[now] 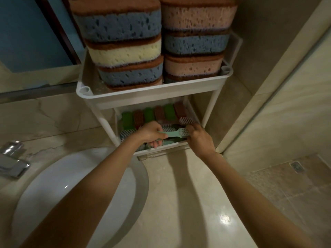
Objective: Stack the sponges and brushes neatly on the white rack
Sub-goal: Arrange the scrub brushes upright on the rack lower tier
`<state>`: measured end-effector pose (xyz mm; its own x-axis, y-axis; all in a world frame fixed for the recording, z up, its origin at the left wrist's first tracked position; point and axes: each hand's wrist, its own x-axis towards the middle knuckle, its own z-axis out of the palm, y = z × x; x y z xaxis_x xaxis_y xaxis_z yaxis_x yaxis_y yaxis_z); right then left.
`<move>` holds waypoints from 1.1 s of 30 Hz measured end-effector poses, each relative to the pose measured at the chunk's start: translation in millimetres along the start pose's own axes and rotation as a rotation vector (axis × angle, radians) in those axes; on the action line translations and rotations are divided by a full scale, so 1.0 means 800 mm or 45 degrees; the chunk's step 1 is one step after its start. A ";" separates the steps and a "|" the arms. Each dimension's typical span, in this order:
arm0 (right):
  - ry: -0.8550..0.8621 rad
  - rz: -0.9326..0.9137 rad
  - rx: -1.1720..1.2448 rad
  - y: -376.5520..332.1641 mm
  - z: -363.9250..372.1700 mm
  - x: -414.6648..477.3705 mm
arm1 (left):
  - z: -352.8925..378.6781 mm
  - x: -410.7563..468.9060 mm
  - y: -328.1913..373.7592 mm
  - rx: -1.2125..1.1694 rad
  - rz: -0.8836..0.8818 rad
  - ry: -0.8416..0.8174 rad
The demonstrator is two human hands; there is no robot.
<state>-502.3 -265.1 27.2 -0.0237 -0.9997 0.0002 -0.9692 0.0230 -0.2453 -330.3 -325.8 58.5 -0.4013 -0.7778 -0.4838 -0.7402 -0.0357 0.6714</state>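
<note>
left hand (150,131) is clenched round the handle of a mint green brush (176,134), long axis running left-right w/ the bristle head pointing toward the right hand (198,138). right hand sits at the head end, fingers curled down among the brushes; can't tell if it's gripping anything. both hands are inside the lower tray (161,150) of the white rack (152,96), over other brushes lying in the front row. behind them, green and brown scrub pads (155,113) stand on edge. upper tray holds two sponge stacks (161,42). next prob: lower the brush flat, parallel w/ its neighbours; left hand steers
</note>
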 end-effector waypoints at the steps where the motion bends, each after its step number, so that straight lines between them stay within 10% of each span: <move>1: -0.018 0.033 -0.008 0.001 -0.002 0.000 | 0.000 0.000 -0.005 0.016 -0.007 0.032; 33: -0.156 0.095 0.011 -0.030 -0.033 -0.009 | 0.038 -0.041 -0.021 0.269 -0.072 0.619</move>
<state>-485.1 -258.6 58.7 -0.0653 -0.9885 -0.1363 -0.9637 0.0979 -0.2485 -320.9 -280.6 46.3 -0.0987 -0.9811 -0.1664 -0.8661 0.0023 0.4999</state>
